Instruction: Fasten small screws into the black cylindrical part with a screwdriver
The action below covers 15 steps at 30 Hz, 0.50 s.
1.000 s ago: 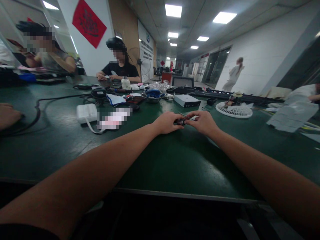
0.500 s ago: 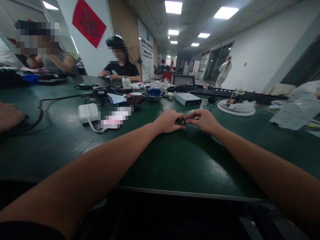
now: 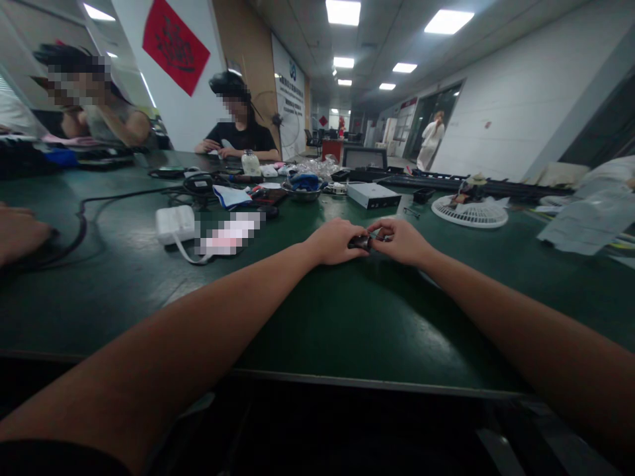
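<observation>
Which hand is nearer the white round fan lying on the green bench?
The right. The right hand is closer, to the near left of the white round fan. The left hand lies farther left, beyond the right hand, across a small dark object.

Ceiling light panels are glowing beyond the hands, a red banner is hanging ahead-left of them, and a white wall is running rightward past glass doors.

No readable text in view

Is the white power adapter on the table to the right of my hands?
No, the white rectangular power adapter lies on the dark green workbench to the left of your left hand.
</observation>
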{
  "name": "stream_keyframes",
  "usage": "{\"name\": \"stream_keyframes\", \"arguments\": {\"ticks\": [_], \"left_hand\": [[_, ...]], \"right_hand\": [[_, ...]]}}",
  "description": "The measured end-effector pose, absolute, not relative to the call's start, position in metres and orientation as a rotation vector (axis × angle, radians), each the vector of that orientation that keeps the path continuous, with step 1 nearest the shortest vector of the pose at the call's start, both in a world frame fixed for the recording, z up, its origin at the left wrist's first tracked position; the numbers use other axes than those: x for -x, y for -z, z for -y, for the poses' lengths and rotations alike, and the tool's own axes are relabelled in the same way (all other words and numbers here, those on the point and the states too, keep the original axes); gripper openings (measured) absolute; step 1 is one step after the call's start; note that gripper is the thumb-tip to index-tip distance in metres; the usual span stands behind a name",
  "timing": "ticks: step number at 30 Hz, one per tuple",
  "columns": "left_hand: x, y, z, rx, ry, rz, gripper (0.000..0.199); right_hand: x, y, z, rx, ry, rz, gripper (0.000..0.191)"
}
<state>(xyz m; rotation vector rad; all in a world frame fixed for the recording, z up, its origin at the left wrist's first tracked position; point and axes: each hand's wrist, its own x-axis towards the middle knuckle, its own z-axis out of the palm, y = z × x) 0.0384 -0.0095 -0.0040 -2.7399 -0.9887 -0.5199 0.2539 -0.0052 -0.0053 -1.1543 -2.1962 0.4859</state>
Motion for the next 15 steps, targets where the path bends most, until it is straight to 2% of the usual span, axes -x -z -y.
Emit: {"name": "stream_keyframes", "arguments": {"ticks": [6, 15], "left_hand": [[-0.0398, 0.0047, 0.0095, 2.736, 0.519, 0.970, 0.046], [-0.0364, 0.0047, 0.0077, 2.789, 0.606, 0.921, 0.044]], "right_hand": [[-0.2570, 0.0067, 0.0026, 1.113, -0.611, 2.220, 0.040], [-0.2548, 0.0042, 0.0030, 1.226, -0.475, 2.130, 0.037]]}}
